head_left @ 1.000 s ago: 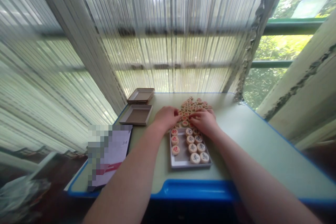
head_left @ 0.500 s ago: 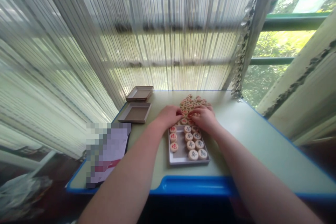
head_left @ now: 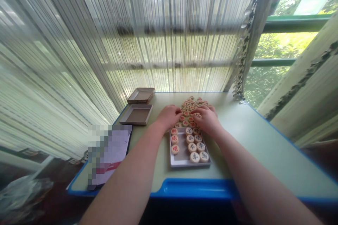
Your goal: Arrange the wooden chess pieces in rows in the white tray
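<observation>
Beyond the box is a loose pile of round wooden Chinese chess pieces (head_left: 186,114), some with red characters. My left hand (head_left: 170,116) is at the pile's left edge, its fingers curled in and their tips pressed together; whether a piece is in them is hidden. Over the right side of the pile rests my right hand (head_left: 207,116), fingers bent and apart, their tips touching pieces. Nearer me stands a shallow box (head_left: 182,164). Red-lettered pieces (head_left: 174,149) line its left side, and black-lettered pieces (head_left: 192,147) form two columns on its right.
Two shallow trays, a nearer one (head_left: 136,115) and a farther one (head_left: 141,95), sit at the table's back left. A clipboard with paper (head_left: 116,154) lies at the left. The pale table (head_left: 253,140) has a blue edge, with curtains (head_left: 169,49) behind it.
Both hands have drawn slightly apart, my left hand leftward and my right hand rightward, so more red-lettered pieces show between them. The pieces in the box keep their places.
</observation>
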A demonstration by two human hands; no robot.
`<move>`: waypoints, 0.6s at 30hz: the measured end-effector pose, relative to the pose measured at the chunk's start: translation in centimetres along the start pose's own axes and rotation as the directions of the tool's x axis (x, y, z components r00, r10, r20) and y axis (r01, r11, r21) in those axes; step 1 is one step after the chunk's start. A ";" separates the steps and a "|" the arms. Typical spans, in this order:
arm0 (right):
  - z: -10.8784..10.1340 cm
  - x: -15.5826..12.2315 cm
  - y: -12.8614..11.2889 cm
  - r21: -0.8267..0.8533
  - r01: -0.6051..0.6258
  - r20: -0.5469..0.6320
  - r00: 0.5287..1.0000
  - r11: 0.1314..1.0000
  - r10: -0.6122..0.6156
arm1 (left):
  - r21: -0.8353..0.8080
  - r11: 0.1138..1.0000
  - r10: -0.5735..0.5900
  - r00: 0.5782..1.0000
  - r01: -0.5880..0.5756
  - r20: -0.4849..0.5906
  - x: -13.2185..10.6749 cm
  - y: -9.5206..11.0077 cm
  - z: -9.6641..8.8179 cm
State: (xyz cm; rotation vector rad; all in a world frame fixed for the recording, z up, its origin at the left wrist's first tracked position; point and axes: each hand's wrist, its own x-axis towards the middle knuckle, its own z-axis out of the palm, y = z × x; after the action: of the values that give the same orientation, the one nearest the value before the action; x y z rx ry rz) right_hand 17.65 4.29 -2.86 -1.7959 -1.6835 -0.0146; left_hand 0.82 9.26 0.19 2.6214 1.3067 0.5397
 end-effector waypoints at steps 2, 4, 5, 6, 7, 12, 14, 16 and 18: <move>0.1 0.0 0.2 -0.024 0.006 -0.001 1.000 1.000 -0.006 | -0.006 1.000 -0.007 1.000 0.007 0.016 0.0 0.0 0.0; 0.4 -0.1 0.3 -0.032 0.021 0.011 1.000 0.999 -0.020 | -0.011 1.000 0.003 0.998 -0.002 0.062 0.0 0.2 -0.1; 0.5 -0.1 0.3 -0.029 0.029 0.013 1.000 0.999 -0.028 | -0.014 1.000 0.005 0.997 -0.004 0.080 0.0 0.3 -0.1; 0.6 -0.1 0.3 -0.023 0.032 0.011 0.999 0.999 -0.032 | -0.018 1.000 0.006 0.996 -0.004 0.091 -0.1 0.3 -0.2; 0.7 -0.1 0.3 -0.016 0.031 0.005 1.000 0.999 -0.031 | -0.019 1.000 0.005 0.996 -0.003 0.094 -0.1 0.4 -0.2; 0.6 0.1 0.5 -0.025 0.003 -0.037 0.999 1.000 -0.004 | 0.037 0.999 -0.005 1.000 0.003 0.030 0.0 -0.2 0.0; 0.4 0.1 0.7 -0.055 -0.014 -0.060 0.998 0.998 0.011 | 0.075 0.996 -0.043 0.998 0.047 -0.054 0.1 -0.6 0.2; 0.2 0.1 0.9 -0.089 -0.020 -0.058 0.998 0.996 0.014 | 0.098 0.988 -0.107 0.987 0.119 -0.118 0.1 -1.1 0.3; 0.1 0.0 0.8 -0.109 0.010 -0.013 1.000 0.994 -0.011 | 0.101 0.980 -0.159 0.982 0.169 -0.102 0.2 -1.4 0.3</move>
State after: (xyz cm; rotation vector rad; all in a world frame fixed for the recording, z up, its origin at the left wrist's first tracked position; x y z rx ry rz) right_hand 18.34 4.32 -3.29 -1.8624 -1.7115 -0.1259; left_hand 0.00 10.24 -0.43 2.5686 1.6077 0.5867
